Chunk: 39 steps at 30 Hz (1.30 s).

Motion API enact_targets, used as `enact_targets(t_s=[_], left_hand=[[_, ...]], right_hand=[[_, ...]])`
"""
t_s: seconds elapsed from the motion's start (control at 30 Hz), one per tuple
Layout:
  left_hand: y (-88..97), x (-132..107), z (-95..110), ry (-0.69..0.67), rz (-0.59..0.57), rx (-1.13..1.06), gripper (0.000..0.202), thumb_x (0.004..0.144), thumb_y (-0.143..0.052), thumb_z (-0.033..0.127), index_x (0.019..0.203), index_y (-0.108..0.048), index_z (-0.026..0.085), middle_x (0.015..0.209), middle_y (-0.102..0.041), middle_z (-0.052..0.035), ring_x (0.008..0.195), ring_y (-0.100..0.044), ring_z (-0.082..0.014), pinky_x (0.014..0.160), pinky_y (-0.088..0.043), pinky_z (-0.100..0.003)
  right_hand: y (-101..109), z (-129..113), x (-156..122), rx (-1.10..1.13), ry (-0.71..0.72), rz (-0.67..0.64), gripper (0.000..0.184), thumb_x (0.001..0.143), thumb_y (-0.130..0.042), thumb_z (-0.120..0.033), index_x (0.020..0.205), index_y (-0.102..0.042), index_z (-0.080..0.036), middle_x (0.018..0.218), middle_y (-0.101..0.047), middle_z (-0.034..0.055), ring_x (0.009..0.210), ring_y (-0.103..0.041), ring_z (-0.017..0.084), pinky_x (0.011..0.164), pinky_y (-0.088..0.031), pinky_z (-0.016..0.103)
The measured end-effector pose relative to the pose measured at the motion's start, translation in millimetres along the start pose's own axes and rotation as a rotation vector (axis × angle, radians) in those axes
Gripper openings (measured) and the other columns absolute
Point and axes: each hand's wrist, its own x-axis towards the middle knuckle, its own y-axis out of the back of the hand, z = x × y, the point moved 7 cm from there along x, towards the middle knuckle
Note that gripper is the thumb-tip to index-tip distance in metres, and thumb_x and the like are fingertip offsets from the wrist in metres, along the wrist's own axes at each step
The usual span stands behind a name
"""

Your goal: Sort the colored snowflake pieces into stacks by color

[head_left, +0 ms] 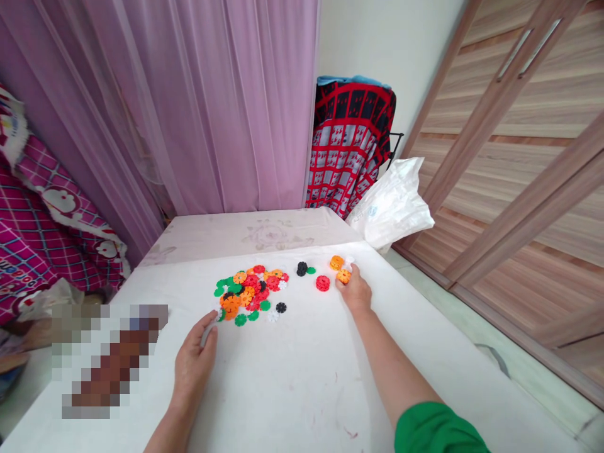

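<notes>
Right of disc pile (248, 292), right hand (355, 290) pinches one orange disc (343, 275); one red stack (323, 283) between; left hand (193, 362) beside pile, grip indeterminable.

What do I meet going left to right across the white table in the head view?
Your left hand → mixed pile of coloured plastic notched discs → small black disc stack → red disc stack → right hand pinching an orange disc.

Head-worn view, forward and down, table (292, 390) near
</notes>
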Motion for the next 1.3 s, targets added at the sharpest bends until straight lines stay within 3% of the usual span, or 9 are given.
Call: enact_targets(t_s=[0.2,0.37,0.5,0.57,0.67,0.77,0.93,1.3], left_hand=[[-0.3,0,1,0.005,-0.014,0.018,0.044,0.080,-0.046,0.044,0.117,-0.062,0.026,0.124,-0.065,-0.0041,0.116,-0.058,-0.0241,0.098,-0.046,-0.038],[-0.3,0,3,-0.005,-0.022,0.033,0.045,0.079,-0.046,0.044,0.116,-0.062,0.024,0.122,-0.065,-0.0047,0.114,-0.059,-0.0237,0.097,-0.047,-0.036],[0.6,0,4,-0.014,-0.011,0.028,0.045,0.079,-0.046,0.045,0.115,-0.063,0.023,0.121,-0.066,-0.0046,0.113,-0.060,-0.0233,0.097,-0.047,-0.035],[1.0,0,4,-0.025,-0.005,0.030,0.044,0.079,-0.046,0.044,0.115,-0.063,0.024,0.120,-0.066,-0.0043,0.112,-0.060,-0.0231,0.095,-0.048,-0.035],[0.8,0,4,-0.028,-0.009,0.041,0.045,0.080,-0.046,0.045,0.117,-0.063,0.025,0.121,-0.066,-0.0039,0.110,-0.061,-0.0230,0.090,-0.051,-0.034],[0.4,0,2,-0.028,-0.012,0.042,0.046,0.080,-0.046,0.045,0.119,-0.062,0.025,0.122,-0.065,-0.0036,0.110,-0.061,-0.0228,0.092,-0.050,-0.034],[-0.1,1,-1,-0.006,-0.019,0.042,0.047,0.080,-0.046,0.047,0.118,-0.061,0.025,0.122,-0.065,-0.0039,0.113,-0.060,-0.0238,0.098,-0.046,-0.037],[-0.9,2,-1,-0.014,-0.033,0.054,0.049,0.079,-0.045,0.048,0.119,-0.061,0.025,0.123,-0.065,-0.0041,0.112,-0.060,-0.0237,0.094,-0.048,-0.036]], right_hand=[[1,-2,4,0.058,-0.020,0.015,0.062,0.083,-0.053,-0.040,0.137,-0.036,-0.014,0.094,-0.068,0.0104,0.087,-0.064,0.023,0.074,-0.044,0.030],[-1,4,2,0.197,0.017,0.079,0.065,0.077,-0.059,-0.039,0.133,-0.040,-0.012,0.114,-0.061,0.0129,0.097,-0.059,0.022,0.082,-0.043,0.029],[-6,24,-15,0.253,0.019,0.130,0.047,0.079,-0.051,-0.028,0.123,-0.051,-0.009,0.105,-0.061,0.0115,0.087,-0.059,0.019,0.081,-0.043,0.028],[-5,28,-24,0.226,0.053,0.141,0.034,0.079,-0.047,-0.019,0.109,-0.061,-0.011,0.099,-0.061,0.0106,0.086,-0.058,0.019,0.083,-0.041,0.028],[-2,20,-33,0.131,0.163,0.147,0.028,0.079,-0.046,-0.013,0.096,-0.069,-0.014,0.098,-0.061,0.0107,0.089,-0.055,0.020,0.085,-0.038,0.028],[2,8,-30,0.006,0.233,0.131,0.029,0.083,-0.046,-0.014,0.099,-0.070,-0.016,0.097,-0.062,0.0104,0.086,-0.054,0.020,0.081,-0.037,0.028],[2,-1,-19,-0.123,0.210,0.086,0.025,0.088,-0.046,-0.018,0.097,-0.069,-0.016,0.096,-0.062,0.0107,0.085,-0.055,0.019,0.075,-0.037,0.028],[0,-3,-16,-0.186,0.177,0.056,0.025,0.091,-0.043,-0.021,0.098,-0.067,-0.017,0.098,-0.062,0.0091,0.087,-0.056,0.018,0.069,-0.037,0.027]])
